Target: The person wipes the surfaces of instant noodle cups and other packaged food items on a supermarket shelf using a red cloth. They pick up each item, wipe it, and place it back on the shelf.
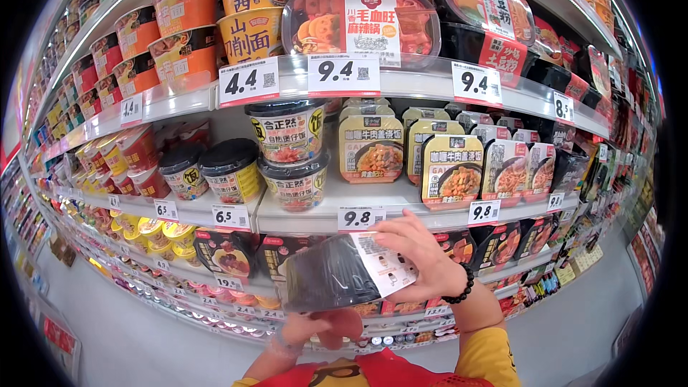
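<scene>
My right hand (427, 258), with a black bead bracelet at the wrist, grips one end of a black plastic food tray (328, 274) with a printed white paper sleeve (381, 263). The tray is held tilted in front of the shelves. My left hand (303, 328) is low under the tray, holding a reddish object (344, 328) that is partly hidden and blurred; I cannot tell what it is. Just beyond the tray are upright boxed meals (451, 169) and stacked instant rice tubs (287, 134) on the middle shelf.
Above, a shelf edge (414, 78) with price tags bears noodle cups (183, 2) and flat meal trays (371, 27). Lower shelves hold black boxed meals (226, 252) and yellow cups (156, 231). Shelving curves away on both sides, with grey floor (118, 322) below.
</scene>
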The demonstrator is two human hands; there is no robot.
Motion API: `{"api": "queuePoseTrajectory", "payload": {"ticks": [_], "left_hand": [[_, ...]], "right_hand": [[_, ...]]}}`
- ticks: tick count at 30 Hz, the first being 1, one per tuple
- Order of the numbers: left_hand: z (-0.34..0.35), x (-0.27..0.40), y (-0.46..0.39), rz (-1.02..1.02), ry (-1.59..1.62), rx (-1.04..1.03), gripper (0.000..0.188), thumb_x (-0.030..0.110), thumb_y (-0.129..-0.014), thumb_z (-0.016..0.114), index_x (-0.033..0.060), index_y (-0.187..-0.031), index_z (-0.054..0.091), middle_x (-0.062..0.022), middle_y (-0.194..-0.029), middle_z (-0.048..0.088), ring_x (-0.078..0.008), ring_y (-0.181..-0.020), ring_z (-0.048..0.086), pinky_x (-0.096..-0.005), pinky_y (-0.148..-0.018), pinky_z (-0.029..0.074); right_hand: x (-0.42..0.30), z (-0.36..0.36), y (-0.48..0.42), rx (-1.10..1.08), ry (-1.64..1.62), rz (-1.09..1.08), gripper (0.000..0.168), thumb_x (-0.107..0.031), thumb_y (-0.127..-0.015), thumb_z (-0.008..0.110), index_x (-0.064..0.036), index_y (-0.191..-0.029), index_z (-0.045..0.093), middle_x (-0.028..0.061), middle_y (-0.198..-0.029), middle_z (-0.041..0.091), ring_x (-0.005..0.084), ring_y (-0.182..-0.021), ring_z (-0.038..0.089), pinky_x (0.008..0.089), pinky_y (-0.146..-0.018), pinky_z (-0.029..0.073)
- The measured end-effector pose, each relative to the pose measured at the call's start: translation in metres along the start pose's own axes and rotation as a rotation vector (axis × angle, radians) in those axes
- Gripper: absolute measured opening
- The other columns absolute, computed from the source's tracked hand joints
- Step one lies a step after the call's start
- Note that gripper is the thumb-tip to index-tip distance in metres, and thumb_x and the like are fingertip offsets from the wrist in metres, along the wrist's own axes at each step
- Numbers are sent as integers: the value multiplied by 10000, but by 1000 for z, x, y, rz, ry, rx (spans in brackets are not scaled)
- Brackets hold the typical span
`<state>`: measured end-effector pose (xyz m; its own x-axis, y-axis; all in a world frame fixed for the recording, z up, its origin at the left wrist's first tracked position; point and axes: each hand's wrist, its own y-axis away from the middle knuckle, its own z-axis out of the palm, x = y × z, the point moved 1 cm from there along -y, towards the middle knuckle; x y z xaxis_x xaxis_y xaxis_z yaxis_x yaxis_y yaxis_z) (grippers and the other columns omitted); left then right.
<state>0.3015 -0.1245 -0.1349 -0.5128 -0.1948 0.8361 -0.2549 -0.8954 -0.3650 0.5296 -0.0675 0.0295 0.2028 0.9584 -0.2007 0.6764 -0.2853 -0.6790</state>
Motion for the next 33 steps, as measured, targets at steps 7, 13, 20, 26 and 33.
{"api": "queuePoseTrajectory", "payload": {"ticks": [7,13,20,26,33], "left_hand": [[23,9,6,-164,107,76,572,87,-776,590,-27,-1272,327,-157,-1194,488,-255,-1059,528,-370,-866,470],[52,18,-1,-81,356,289,460,249,-868,442,-15,-1237,369,-145,-1156,517,-228,-1026,533,-332,-855,437],[50,15,-2,-42,369,446,476,336,-873,430,-14,-1196,418,-137,-1127,539,-232,-1008,544,-349,-858,440],[43,11,2,-45,354,526,542,363,-823,507,-6,-1207,407,-131,-1152,525,-257,-1024,542,-382,-870,453],[15,-10,20,3,350,489,635,317,-767,565,16,-1269,318,-153,-1226,453,-289,-1094,486,-419,-941,409]], "right_hand": [[23,29,14,-89,-614,509,796,-196,-702,706,-41,-1354,277,136,-1183,517,199,-1069,484,318,-927,355],[46,63,30,564,-1134,564,675,-388,-902,445,-34,-1377,122,206,-1217,484,234,-1123,480,320,-924,380],[-11,210,115,400,-1500,674,559,-415,-890,467,9,-1248,394,122,-1258,459,195,-1173,420,348,-991,312],[-19,186,119,273,-1201,871,405,83,-796,488,46,-1192,409,104,-1176,513,151,-1082,500,263,-918,388],[-37,153,138,590,-627,782,243,-4,-678,555,58,-913,553,106,-749,596,147,-691,571,262,-642,453]]}}
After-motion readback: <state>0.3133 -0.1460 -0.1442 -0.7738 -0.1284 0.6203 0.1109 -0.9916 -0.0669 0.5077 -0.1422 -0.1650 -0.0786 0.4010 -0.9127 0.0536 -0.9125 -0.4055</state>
